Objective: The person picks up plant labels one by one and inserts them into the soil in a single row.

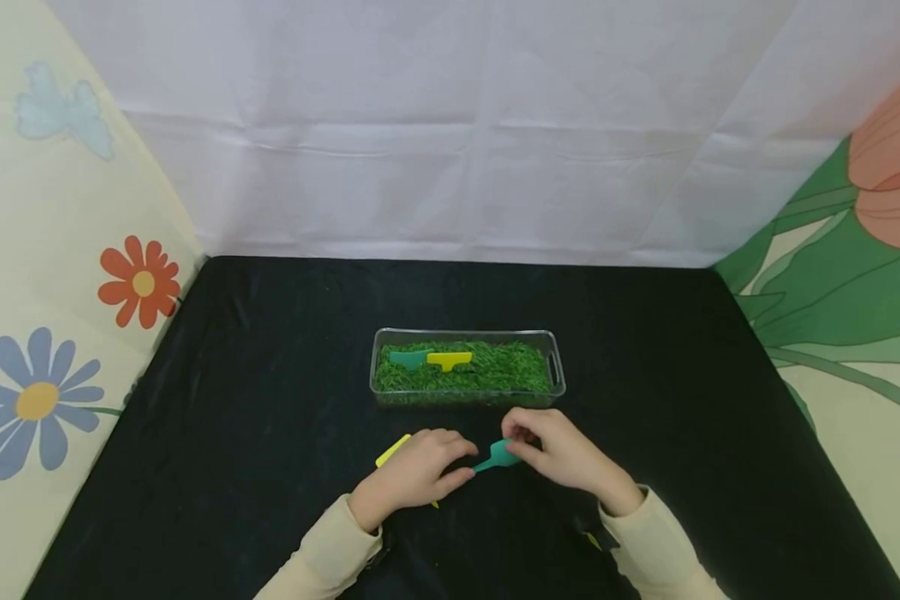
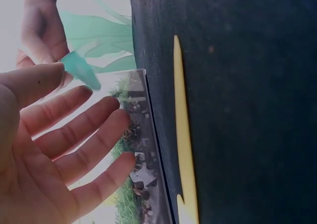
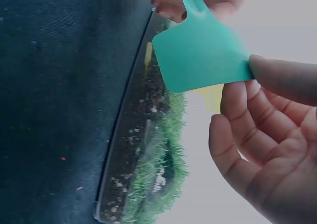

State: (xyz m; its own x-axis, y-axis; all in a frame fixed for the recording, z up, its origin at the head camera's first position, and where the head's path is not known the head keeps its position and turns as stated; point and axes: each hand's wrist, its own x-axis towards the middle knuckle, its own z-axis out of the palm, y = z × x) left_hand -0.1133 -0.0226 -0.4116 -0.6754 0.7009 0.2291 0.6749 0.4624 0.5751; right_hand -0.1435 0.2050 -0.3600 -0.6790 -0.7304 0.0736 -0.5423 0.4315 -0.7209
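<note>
My right hand [image 1: 558, 447] pinches the broad head of a teal T-shaped plant label [image 3: 203, 55] between thumb and fingertips. The label's narrow stem points left, its tip right at the thumb of my left hand [image 1: 420, 468]. The left fingers are extended and spread, with a gap between thumb and index finger. Partly hidden beneath the left hand, a yellow plant label [image 1: 392, 451] lies on the black cloth; the left wrist view shows that yellow label [image 2: 183, 135] edge-on.
Just beyond my hands stands a clear plastic box [image 1: 468, 400] of green artificial grass [image 1: 510, 367] over dark soil. A teal label [image 1: 408, 359] and a yellow label [image 1: 450, 360] sit side by side in the grass. Black cloth [image 1: 270, 375] covers the table.
</note>
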